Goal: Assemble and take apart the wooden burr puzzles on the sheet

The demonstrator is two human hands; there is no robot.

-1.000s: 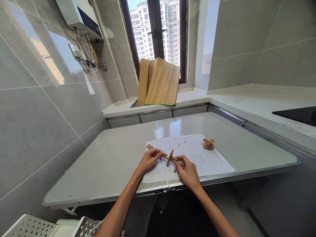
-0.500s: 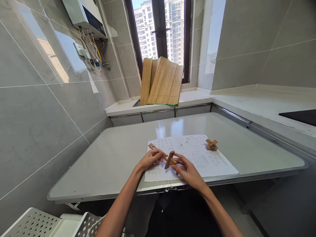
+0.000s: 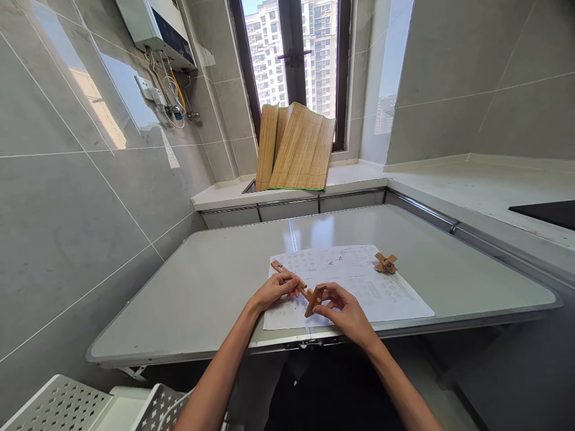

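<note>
Above a printed white sheet (image 3: 359, 293), my left hand (image 3: 275, 290) pinches a notched wooden stick (image 3: 302, 286). My right hand (image 3: 340, 308) has its thumb and fingers closed on crossed wooden pieces (image 3: 315, 299), one of which stands tilted across another. The crossed pieces lie at the lower right end of the stick; whether they are joined to it is too small to tell. Another wooden stick end with a dark hole (image 3: 277, 266) shows beyond my left fingers. At the sheet's right edge sits an interlocked wooden cross-shaped assembly (image 3: 385, 263), touched by neither hand.
The pale folding table (image 3: 202, 287) has a metal seam down its middle. Behind it, a bamboo mat (image 3: 302, 149) leans at the window on a white counter (image 3: 431, 179). A white perforated basket (image 3: 67, 407) is at the lower left, below the table.
My right hand's crossed pieces have shifted slightly right and down, away from my left hand, and the upright piece leans more. My left hand has barely moved.
</note>
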